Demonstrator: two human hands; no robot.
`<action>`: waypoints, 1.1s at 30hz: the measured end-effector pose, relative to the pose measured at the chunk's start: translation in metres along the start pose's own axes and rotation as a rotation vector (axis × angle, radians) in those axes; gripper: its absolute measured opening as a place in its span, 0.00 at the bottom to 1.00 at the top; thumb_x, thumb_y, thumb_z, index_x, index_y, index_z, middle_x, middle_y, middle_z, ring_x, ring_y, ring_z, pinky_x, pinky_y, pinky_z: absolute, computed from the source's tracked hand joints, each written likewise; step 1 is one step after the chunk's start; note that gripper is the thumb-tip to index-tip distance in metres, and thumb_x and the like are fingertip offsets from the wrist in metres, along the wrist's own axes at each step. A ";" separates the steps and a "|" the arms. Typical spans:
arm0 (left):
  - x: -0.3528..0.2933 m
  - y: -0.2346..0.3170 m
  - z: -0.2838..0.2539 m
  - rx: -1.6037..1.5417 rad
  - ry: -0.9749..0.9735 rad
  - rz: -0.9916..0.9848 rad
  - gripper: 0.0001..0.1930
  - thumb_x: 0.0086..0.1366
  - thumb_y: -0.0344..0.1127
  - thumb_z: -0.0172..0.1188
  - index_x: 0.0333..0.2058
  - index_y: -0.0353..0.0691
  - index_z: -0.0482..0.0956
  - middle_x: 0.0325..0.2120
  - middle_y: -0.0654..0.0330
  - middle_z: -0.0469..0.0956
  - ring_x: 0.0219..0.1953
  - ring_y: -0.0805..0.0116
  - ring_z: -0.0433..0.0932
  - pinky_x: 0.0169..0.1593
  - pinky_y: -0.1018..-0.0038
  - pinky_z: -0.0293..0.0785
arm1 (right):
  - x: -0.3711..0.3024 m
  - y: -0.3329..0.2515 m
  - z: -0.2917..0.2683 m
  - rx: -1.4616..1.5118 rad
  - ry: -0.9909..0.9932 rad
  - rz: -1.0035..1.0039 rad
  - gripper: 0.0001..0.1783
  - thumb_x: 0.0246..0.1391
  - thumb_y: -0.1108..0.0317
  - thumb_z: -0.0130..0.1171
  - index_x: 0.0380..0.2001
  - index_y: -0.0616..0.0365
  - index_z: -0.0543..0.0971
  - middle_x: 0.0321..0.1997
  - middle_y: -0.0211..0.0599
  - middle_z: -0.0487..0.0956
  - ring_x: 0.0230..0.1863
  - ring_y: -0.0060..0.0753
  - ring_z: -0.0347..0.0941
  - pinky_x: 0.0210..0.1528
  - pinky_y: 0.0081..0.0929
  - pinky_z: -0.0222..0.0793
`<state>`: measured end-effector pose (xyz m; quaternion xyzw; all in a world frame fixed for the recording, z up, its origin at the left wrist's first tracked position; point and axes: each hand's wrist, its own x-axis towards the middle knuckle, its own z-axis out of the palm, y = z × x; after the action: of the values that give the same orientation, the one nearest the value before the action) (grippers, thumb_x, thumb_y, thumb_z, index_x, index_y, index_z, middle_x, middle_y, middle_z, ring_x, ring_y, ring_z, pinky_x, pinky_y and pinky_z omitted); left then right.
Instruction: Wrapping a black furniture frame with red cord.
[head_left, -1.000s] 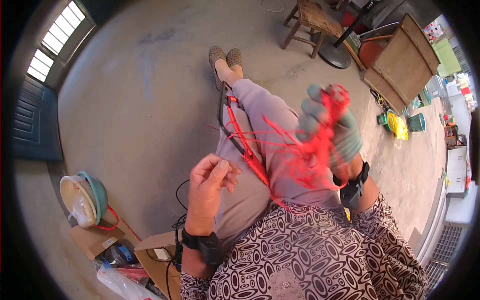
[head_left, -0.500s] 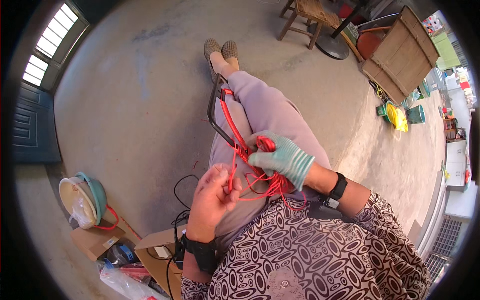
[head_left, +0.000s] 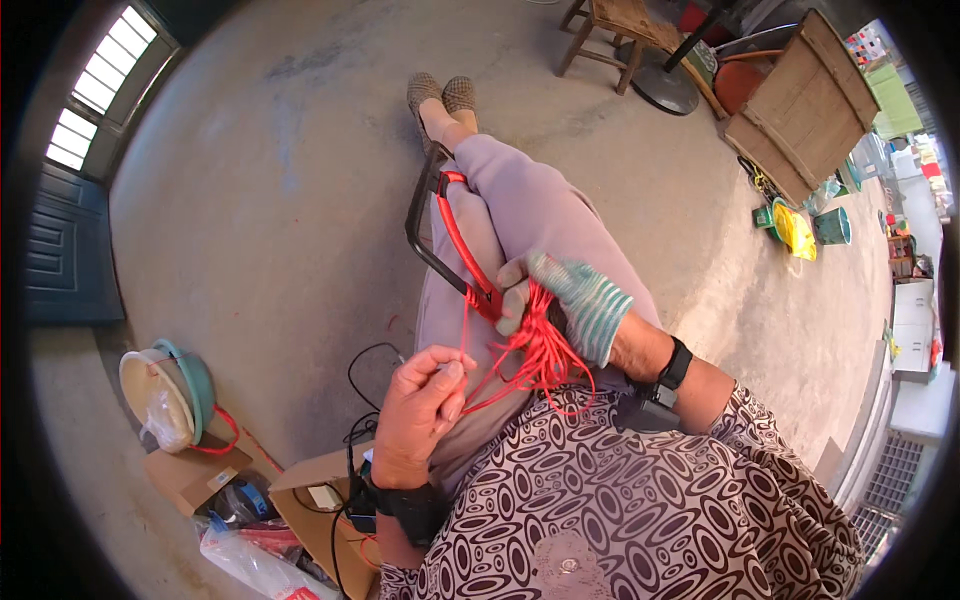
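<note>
A black bent frame (head_left: 413, 225) with a red-wrapped inner bar (head_left: 458, 232) lies slantwise above my legs, its far end near my shins. My right hand (head_left: 575, 300), in a grey-green striped glove, is closed round the frame's near end. A loose bundle of red cord (head_left: 540, 355) hangs from under those fingers onto my lap. One strand runs from the frame's wrapped joint down to my bare left hand (head_left: 422, 405), whose thumb and fingers pinch it. The palm side of the right hand is hidden.
Beside my left leg stands an open cardboard box (head_left: 310, 500) with black cable (head_left: 350, 440). Basins (head_left: 190, 390) and plastic bags (head_left: 250, 565) are at the left. A wooden stool (head_left: 605, 40), a wooden board (head_left: 800, 110) and a green bucket (head_left: 832, 227) stand farther off.
The right hand has turned, and its thumb now lies over the frame's near end; the cord bundle shows more fully. The frame has tilted slightly left. The left hand has dropped a little, drawing its strand straighter.
</note>
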<state>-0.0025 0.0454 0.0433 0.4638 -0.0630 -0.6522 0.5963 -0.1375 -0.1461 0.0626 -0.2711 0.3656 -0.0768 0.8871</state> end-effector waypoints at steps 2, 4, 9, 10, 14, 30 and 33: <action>0.003 -0.005 -0.003 -0.128 -0.069 -0.019 0.04 0.67 0.31 0.52 0.35 0.38 0.74 0.25 0.63 0.75 0.21 0.79 0.70 0.22 0.85 0.61 | -0.002 -0.005 -0.012 -0.046 0.009 -0.110 0.22 0.63 0.51 0.49 0.41 0.63 0.73 0.27 0.38 0.78 0.28 0.34 0.76 0.34 0.28 0.74; 0.011 -0.016 -0.006 -0.517 -0.021 0.132 0.03 0.65 0.30 0.53 0.33 0.40 0.74 0.47 0.52 0.75 0.45 0.66 0.75 0.35 0.74 0.73 | 0.003 -0.023 -0.042 -0.270 0.227 -0.302 0.23 0.62 0.50 0.50 0.40 0.64 0.73 0.29 0.41 0.79 0.31 0.37 0.77 0.38 0.30 0.75; 0.024 -0.029 0.003 -0.498 -0.297 0.254 0.08 0.64 0.33 0.54 0.41 0.45 0.78 0.63 0.49 0.59 0.65 0.53 0.58 0.48 0.62 0.72 | -0.011 -0.072 -0.087 -0.155 0.359 -0.469 0.22 0.60 0.51 0.54 0.37 0.63 0.73 0.29 0.42 0.78 0.32 0.40 0.77 0.40 0.36 0.77; 0.024 -0.026 0.007 -0.537 -0.256 0.241 0.07 0.65 0.32 0.53 0.39 0.44 0.78 0.62 0.47 0.61 0.65 0.50 0.58 0.49 0.61 0.72 | -0.015 -0.077 -0.091 -0.097 0.322 -0.466 0.21 0.60 0.51 0.54 0.36 0.63 0.73 0.29 0.42 0.77 0.32 0.40 0.76 0.39 0.36 0.77; 0.026 -0.033 0.006 -0.563 -0.259 0.282 0.09 0.64 0.31 0.52 0.41 0.43 0.80 0.61 0.48 0.62 0.64 0.49 0.58 0.54 0.58 0.69 | -0.011 -0.070 -0.086 -0.025 0.347 -0.464 0.22 0.61 0.51 0.53 0.36 0.63 0.73 0.28 0.40 0.76 0.31 0.41 0.75 0.39 0.37 0.75; 0.017 -0.049 -0.015 -0.582 -0.187 0.340 0.04 0.65 0.31 0.53 0.38 0.40 0.74 0.47 0.58 0.70 0.53 0.60 0.68 0.47 0.65 0.72 | -0.056 -0.172 -0.355 -0.034 0.733 -0.901 0.16 0.64 0.56 0.48 0.30 0.58 0.73 0.21 0.31 0.72 0.22 0.30 0.67 0.30 0.28 0.67; 0.023 -0.038 -0.010 -0.622 -0.333 0.319 0.06 0.64 0.32 0.54 0.39 0.40 0.72 0.43 0.59 0.70 0.45 0.64 0.71 0.43 0.68 0.73 | -0.084 -0.192 -0.356 -0.018 0.738 -0.828 0.16 0.63 0.56 0.50 0.29 0.58 0.73 0.20 0.29 0.71 0.21 0.26 0.65 0.25 0.25 0.64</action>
<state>-0.0200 0.0416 0.0010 0.1329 -0.0295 -0.6057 0.7839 -0.4317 -0.4311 0.0083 -0.3546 0.5158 -0.5059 0.5935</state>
